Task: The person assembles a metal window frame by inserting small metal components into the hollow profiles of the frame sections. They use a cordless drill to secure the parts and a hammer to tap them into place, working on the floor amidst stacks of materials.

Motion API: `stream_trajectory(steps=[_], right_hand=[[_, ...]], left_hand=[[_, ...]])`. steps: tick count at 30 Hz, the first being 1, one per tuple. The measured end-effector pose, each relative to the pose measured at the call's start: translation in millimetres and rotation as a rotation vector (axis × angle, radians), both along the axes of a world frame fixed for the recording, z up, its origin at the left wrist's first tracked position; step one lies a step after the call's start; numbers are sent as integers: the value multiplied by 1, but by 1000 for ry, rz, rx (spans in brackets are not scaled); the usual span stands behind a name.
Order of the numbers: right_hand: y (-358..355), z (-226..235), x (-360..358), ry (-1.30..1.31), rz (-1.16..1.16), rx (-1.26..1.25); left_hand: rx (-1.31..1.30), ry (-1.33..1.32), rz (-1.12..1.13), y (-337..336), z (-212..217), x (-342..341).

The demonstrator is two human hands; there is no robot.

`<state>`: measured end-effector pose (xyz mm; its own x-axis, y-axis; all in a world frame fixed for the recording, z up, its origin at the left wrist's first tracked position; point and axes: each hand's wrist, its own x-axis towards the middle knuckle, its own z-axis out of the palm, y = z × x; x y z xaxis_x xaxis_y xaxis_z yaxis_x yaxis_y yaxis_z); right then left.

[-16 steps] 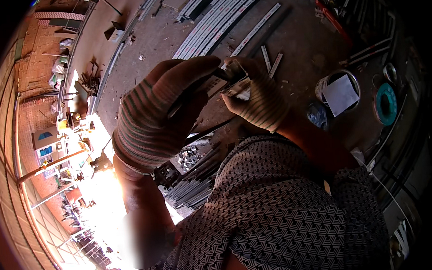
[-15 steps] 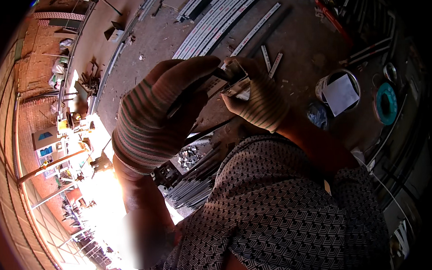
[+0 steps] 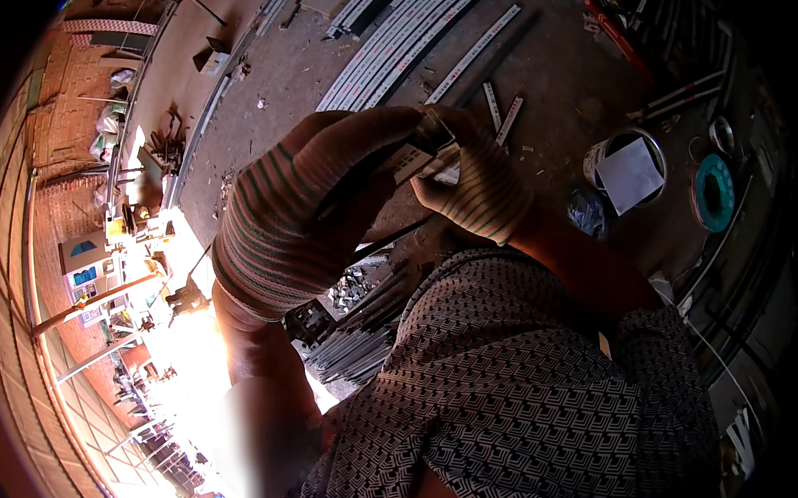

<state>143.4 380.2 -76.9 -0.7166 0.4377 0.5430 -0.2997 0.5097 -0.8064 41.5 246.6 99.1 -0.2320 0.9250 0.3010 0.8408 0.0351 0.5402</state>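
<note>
My left hand (image 3: 295,209), in a striped knit glove, is closed around a flat, pale piece (image 3: 406,163) with rows of small dark slots. Much of that piece lies hidden under the fingers. Facing it, my right hand (image 3: 485,178), in a similar striped glove, grips a short hollow metal profile (image 3: 447,162) with its open end showing. Left fingertips and slotted piece reach the mouth of the profile; whether the piece is inside it I cannot tell. A dark bar (image 3: 390,239) runs below the hands.
Long pale printed strips (image 3: 408,48) lie on the floor ahead, with two short offcuts (image 3: 507,120) nearer. To the right stand a round can (image 3: 598,165) with a white sheet (image 3: 630,177) on it and a teal ring (image 3: 714,192). Dark bars (image 3: 359,344) are bundled below my left hand.
My left hand has shifted slightly right and up, bringing the slotted piece and fingertips closer to the hollow profile. My right hand has hardly moved.
</note>
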Motion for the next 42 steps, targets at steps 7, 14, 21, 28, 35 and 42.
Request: stream_trajectory(steps=[7, 14, 21, 28, 35, 42], right_hand=[[-3, 4, 5, -8, 12, -26], [-2, -1, 4, 5, 68, -36], [-1, 3, 6, -34, 57, -21], [-3, 2, 8, -69, 48, -75], [-5, 13, 11, -163, 60, -127], [-4, 16, 10, -167, 42, -109]], left_hand=[[-110, -70, 59, -4, 10, 3], [-96, -43, 59, -3, 9, 4], [-125, -32, 71, -3, 11, 6], [-107, -81, 52, -1, 7, 2], [-111, -82, 62, -5, 8, 4], [-125, -61, 58, -2, 7, 1]])
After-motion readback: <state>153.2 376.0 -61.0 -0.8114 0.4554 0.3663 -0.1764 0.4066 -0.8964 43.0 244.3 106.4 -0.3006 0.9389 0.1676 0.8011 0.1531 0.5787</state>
